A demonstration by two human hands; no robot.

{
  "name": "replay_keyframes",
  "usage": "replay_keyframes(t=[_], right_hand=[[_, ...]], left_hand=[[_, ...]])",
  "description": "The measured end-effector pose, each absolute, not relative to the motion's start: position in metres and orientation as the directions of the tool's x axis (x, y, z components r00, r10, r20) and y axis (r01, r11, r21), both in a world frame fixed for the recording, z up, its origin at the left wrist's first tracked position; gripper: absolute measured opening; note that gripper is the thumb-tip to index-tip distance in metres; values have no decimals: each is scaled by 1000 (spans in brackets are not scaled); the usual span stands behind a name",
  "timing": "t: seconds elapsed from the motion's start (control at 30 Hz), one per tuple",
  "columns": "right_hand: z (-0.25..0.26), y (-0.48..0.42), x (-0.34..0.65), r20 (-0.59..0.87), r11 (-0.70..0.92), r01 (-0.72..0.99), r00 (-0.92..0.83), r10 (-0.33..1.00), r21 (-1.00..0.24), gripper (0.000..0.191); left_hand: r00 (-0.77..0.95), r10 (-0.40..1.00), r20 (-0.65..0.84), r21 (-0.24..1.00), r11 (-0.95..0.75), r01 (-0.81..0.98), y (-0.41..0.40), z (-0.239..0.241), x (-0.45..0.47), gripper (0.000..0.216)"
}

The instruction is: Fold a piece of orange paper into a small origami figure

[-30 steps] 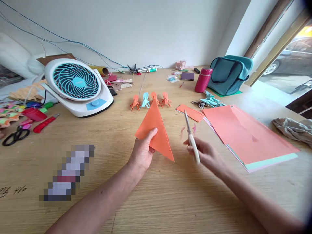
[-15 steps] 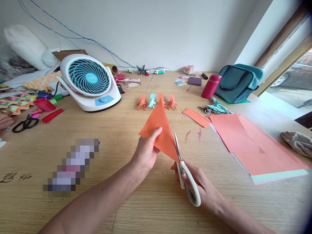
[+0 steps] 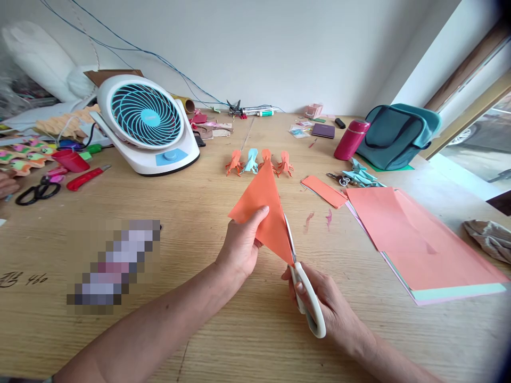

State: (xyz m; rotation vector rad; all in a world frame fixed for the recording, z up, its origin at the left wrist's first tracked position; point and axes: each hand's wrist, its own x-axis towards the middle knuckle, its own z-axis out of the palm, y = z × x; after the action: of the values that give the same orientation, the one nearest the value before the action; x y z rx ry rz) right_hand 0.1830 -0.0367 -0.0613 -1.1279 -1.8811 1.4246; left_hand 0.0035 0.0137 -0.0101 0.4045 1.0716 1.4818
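Observation:
Between the thumb and fingers of my left hand (image 3: 241, 242) is a folded triangle of orange paper (image 3: 265, 199), held above the table with one point upward. My right hand (image 3: 319, 292) grips white-handled scissors (image 3: 312, 303). Their blades lie along the paper's right edge, near its lower right corner, and look nearly closed. Some of my left fingers are hidden behind the paper. Just beyond its tip stand several small folded paper figures, orange ones and a light blue figure (image 3: 251, 160).
Right of my hands lie orange strips (image 3: 324, 191) and a stack of coloured sheets (image 3: 431, 239). Farther back are a pink bottle (image 3: 352, 139) and a teal bag (image 3: 395, 138). A white fan (image 3: 159, 159), black scissors (image 3: 39, 191) and another person's hand (image 3: 8, 185) are at left.
The scissor blades have drawn closer together along the paper's edge, and the handles have closed slightly. My left hand keeps its hold. The whole view has shifted a little.

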Motion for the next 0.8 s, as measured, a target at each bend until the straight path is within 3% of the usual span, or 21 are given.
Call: replay_keyframes(t=[0.8], right_hand=[[-61, -40, 179, -66, 97, 292, -501, 863, -951, 43]], left_hand=[[-259, 917, -303, 786, 87, -612, 13, -11, 7, 35]])
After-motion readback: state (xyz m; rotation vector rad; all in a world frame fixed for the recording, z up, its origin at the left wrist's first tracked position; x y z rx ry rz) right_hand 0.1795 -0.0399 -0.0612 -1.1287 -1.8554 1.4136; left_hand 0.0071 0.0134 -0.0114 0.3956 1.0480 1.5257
